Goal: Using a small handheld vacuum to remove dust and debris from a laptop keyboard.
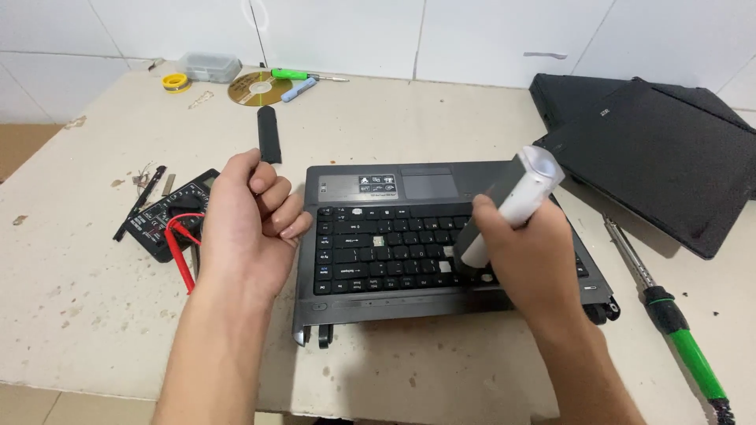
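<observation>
White wall tiles back a worn, stained beige table (94, 267) where a person works with both bare hands over a dark grey laptop base (441, 303), its screen removed and several key caps missing from the black keyboard (394, 252). Right hand (524, 256) is closed around a white cylindrical tool (516, 205) with a flat grey blade, held tilted with its lower end pressed down among the keys on the keyboard's right part. Left hand (248, 224) is curled into a loose fist holding nothing visible, resting against the laptop's left edge. Just left of that hand lies a black multimeter (161, 216) with red test leads (183, 252) trailing toward the wrist. Beyond the left hand sits a black oblong piece (268, 134), and farther off a gold disc (258, 88), a green-handled screwdriver (303, 75), a yellow tape roll (176, 81) and a clear plastic box (209, 66). To the right of the right hand lies a green-handled soldering iron (669, 315), and beyond it black laptop covers (654, 153) are stacked at the table's far corner
</observation>
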